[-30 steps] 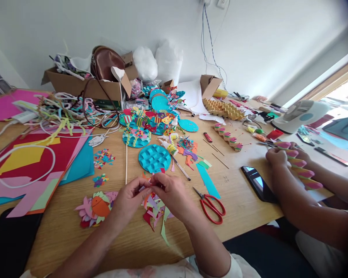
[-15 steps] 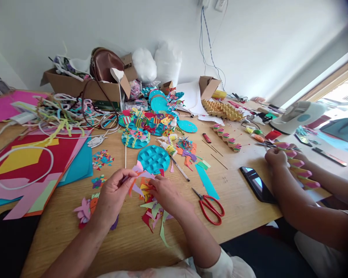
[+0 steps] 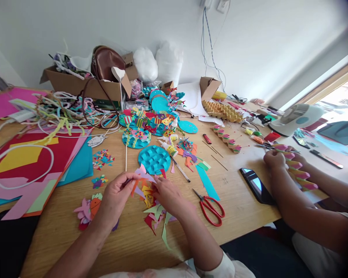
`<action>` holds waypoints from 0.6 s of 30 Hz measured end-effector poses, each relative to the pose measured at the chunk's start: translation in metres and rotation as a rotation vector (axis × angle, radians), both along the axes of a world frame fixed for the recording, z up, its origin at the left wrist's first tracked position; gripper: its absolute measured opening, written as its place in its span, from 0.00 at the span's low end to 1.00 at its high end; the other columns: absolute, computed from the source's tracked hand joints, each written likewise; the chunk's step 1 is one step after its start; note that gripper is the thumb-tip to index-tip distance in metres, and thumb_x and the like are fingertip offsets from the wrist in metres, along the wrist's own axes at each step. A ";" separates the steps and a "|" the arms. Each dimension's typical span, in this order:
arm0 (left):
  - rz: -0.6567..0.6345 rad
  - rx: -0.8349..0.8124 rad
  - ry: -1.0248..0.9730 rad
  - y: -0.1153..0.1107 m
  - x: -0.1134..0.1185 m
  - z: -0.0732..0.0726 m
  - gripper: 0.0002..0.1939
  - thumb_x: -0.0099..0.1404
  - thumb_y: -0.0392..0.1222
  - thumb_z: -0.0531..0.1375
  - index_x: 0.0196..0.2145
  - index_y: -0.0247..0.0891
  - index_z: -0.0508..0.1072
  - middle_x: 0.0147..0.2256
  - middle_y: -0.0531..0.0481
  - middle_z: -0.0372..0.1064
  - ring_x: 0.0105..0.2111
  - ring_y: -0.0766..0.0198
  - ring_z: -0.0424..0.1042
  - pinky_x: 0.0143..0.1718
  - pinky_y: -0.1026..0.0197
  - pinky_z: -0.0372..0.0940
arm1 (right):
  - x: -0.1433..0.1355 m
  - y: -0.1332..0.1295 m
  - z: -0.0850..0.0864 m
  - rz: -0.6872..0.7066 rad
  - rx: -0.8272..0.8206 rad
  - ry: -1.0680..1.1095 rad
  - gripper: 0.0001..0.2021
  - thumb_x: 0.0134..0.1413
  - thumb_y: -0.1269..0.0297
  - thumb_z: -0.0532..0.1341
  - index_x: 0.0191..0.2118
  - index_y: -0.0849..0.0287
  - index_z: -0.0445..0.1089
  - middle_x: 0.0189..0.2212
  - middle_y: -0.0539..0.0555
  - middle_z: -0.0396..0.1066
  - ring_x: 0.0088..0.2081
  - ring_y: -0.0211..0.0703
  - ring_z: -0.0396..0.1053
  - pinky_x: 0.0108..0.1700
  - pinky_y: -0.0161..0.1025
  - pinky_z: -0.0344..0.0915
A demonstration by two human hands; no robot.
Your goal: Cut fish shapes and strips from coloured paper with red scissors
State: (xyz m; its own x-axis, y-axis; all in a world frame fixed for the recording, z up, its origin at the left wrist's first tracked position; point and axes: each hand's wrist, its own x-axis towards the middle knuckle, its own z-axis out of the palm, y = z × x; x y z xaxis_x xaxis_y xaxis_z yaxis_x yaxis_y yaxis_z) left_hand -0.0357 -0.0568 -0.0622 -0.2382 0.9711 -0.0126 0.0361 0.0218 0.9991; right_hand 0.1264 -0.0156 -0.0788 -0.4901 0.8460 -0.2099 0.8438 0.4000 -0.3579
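Note:
Over the near middle of the table, my left hand pinches purple and orange paper scraps between thumb and fingers. My right hand is closed at the other end of the purple paper; its fingertips are partly hidden. Beneath and between the hands lies a pile of colourful paper offcuts. Just beyond is a round blue piece with a woven-looking surface. Red-handled scissors rest to the right of my right hand. Paper cut-outs, pink and orange among them, sit left of my left forearm.
Another person's hands hold a strip of pink-tipped cups at the right. A phone lies between us. Coloured sheets and a white cable cover the left side. A cardboard box stands behind.
Both hands stay almost in place, still on the purple and orange paper, with only a slight shift. The view has moved very slightly.

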 end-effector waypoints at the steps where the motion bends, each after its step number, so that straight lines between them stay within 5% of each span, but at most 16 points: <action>1: -0.008 -0.003 0.003 0.000 0.000 0.000 0.06 0.51 0.37 0.58 0.27 0.38 0.75 0.28 0.52 0.71 0.28 0.65 0.67 0.29 0.67 0.60 | 0.000 -0.001 0.001 -0.002 -0.007 0.016 0.07 0.46 0.74 0.56 0.32 0.60 0.69 0.34 0.55 0.68 0.34 0.42 0.65 0.30 0.34 0.53; 7: -0.032 -0.050 -0.012 -0.001 0.002 -0.002 0.07 0.51 0.38 0.58 0.28 0.38 0.75 0.22 0.55 0.68 0.24 0.66 0.65 0.24 0.68 0.58 | 0.016 -0.003 0.014 -0.020 -0.032 0.215 0.05 0.46 0.75 0.57 0.26 0.60 0.68 0.28 0.50 0.67 0.29 0.35 0.62 0.30 0.31 0.53; 12: -0.063 -0.036 0.024 -0.002 0.005 -0.005 0.06 0.51 0.38 0.58 0.27 0.37 0.74 0.26 0.54 0.69 0.27 0.65 0.66 0.27 0.67 0.59 | 0.041 -0.003 0.024 -0.033 -0.099 0.449 0.05 0.51 0.68 0.56 0.27 0.59 0.68 0.24 0.47 0.65 0.25 0.33 0.60 0.25 0.29 0.53; 18: -0.134 0.040 0.165 -0.001 0.008 -0.008 0.07 0.53 0.37 0.56 0.26 0.39 0.74 0.28 0.53 0.69 0.29 0.64 0.68 0.29 0.66 0.61 | 0.051 -0.006 0.034 -0.215 -0.218 0.837 0.09 0.49 0.62 0.59 0.23 0.60 0.65 0.20 0.47 0.62 0.22 0.33 0.56 0.24 0.31 0.51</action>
